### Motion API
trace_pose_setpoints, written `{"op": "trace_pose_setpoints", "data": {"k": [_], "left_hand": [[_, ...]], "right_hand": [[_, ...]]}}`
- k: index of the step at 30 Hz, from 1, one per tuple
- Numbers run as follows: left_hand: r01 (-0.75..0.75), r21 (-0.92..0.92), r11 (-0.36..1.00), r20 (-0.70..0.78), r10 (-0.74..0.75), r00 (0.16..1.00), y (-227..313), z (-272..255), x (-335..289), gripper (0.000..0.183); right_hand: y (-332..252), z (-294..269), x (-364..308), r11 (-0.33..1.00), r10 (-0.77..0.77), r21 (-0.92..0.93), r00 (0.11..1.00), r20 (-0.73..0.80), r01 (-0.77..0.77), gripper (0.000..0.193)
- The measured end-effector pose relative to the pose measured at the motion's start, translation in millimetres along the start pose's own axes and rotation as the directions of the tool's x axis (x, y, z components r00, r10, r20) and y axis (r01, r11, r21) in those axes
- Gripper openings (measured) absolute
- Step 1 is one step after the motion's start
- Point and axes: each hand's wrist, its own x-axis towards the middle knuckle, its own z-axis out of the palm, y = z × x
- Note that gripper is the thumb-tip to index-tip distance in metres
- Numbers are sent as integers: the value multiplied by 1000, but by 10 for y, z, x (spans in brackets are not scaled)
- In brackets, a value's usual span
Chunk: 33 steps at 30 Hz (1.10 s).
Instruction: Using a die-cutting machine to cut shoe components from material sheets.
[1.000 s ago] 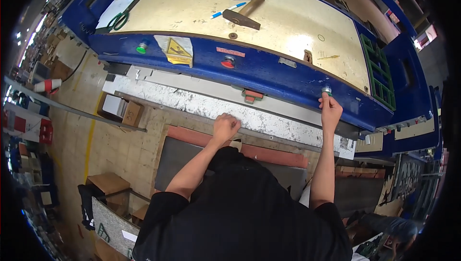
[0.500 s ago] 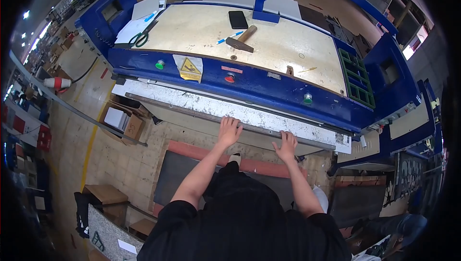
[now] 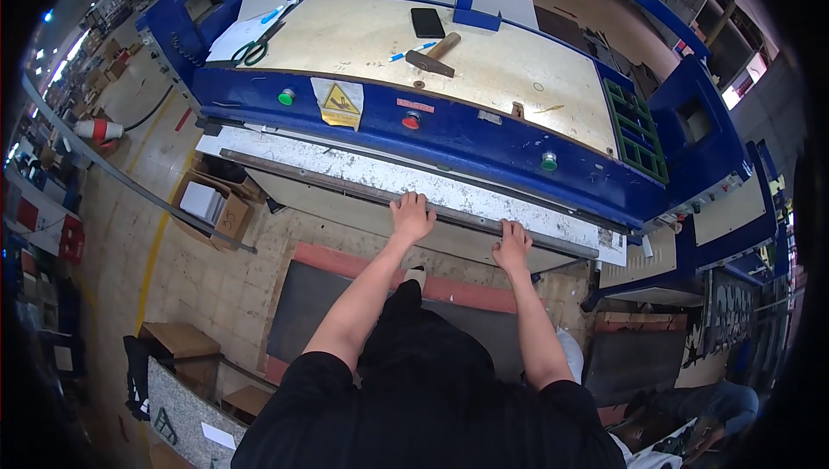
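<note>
In front of me stands a blue press machine (image 3: 363, 102) with a worn white board (image 3: 337, 161) jutting from its front. A dark metal bar (image 3: 345, 186) runs along the board's near edge. My left hand (image 3: 412, 217) curls its fingers over this bar near its middle. Farther right, my right hand (image 3: 513, 246) hooks its fingers over the same bar, thumb to the left. My palms face the near side, and the undersides of my fingers are hidden.
On the machine's wooden top lie a hammer (image 3: 433, 58), a black phone (image 3: 426, 23), a blue-white pen (image 3: 399, 57) and scissors (image 3: 250, 53). Green buttons (image 3: 286, 98) and a red button (image 3: 411, 122) face me. A cardboard box (image 3: 226, 217) sits at left; a dark mat (image 3: 315, 309) lies underfoot.
My fingers have bent from a flatter, more spread pose into a curl over the bar. The whole view has shifted slightly; the tools on top lie as before.
</note>
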Motion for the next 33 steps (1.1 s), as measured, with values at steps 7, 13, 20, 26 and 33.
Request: {"op": "trace_pose_setpoints", "data": {"k": [7, 13, 20, 26, 33], "left_hand": [[16, -54, 998, 32, -14, 999, -70, -25, -25, 40], [-111, -188, 976, -28, 108, 994, -311, 89, -34, 39], [-126, -181, 975, -52, 119, 992, -368, 247, -85, 42], [-83, -204, 976, 22, 89, 996, -393, 276, -129, 43], [-83, -185, 979, -15, 82, 997, -408, 346, 22, 40]], "right_hand": [[27, 42, -3, 999, -41, -1, 999, 14, 41, 61], [18, 263, 36, 998, -64, 0, 995, -74, 65, 58], [-74, 419, 39, 998, -44, -43, 982, -182, 37, 59], [-21, 543, -24, 999, -3, -36, 992, -123, -2, 63], [3, 563, 97, 998, -18, -57, 992, -125, 11, 67]]}}
